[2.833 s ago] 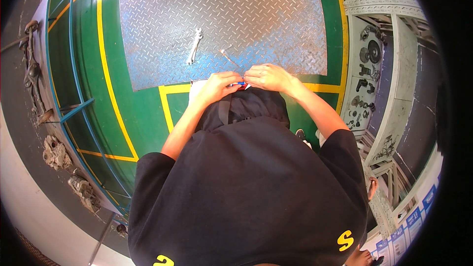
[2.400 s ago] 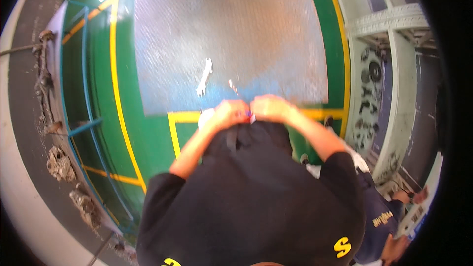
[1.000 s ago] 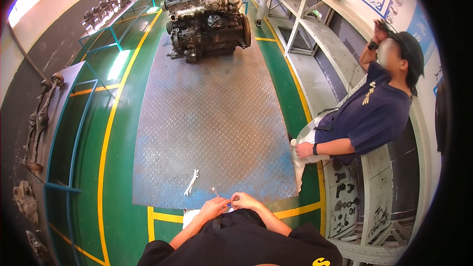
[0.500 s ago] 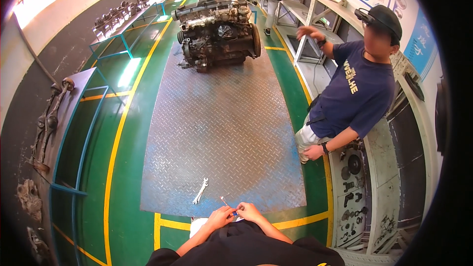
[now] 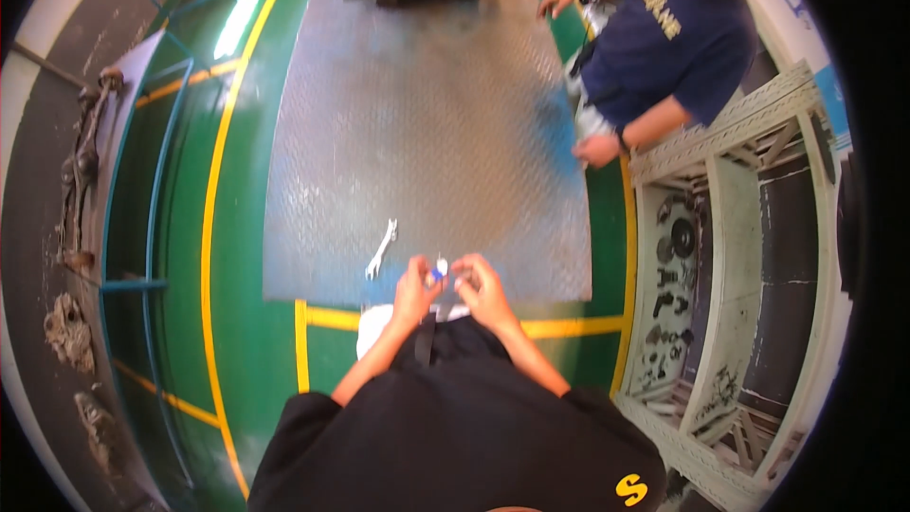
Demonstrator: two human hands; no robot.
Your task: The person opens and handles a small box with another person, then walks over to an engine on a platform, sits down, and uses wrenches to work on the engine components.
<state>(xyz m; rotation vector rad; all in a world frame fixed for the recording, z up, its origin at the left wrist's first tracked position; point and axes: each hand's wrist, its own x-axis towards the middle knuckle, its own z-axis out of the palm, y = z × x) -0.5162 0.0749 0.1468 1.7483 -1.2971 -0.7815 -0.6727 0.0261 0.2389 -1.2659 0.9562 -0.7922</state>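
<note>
wrench [image 5: 382, 249]: shiny metal | plate [image 5: 427, 133]: worn, textured metal | floor [image 5: 239, 218]: smooth, glossy | shirt [image 5: 455, 436]: matt cloth

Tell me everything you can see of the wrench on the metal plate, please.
The wrench is silvery and looks like metal, with a slim shaft and a forked upper end; blur hides finer detail. It lies slanted, upper end to the right, on the near part of the metal plate, beyond and left of the left hand. No hand touches it.

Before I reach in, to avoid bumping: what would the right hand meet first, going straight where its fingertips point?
Probably the small blue thing at the left hand, though depth is unclear.
</note>
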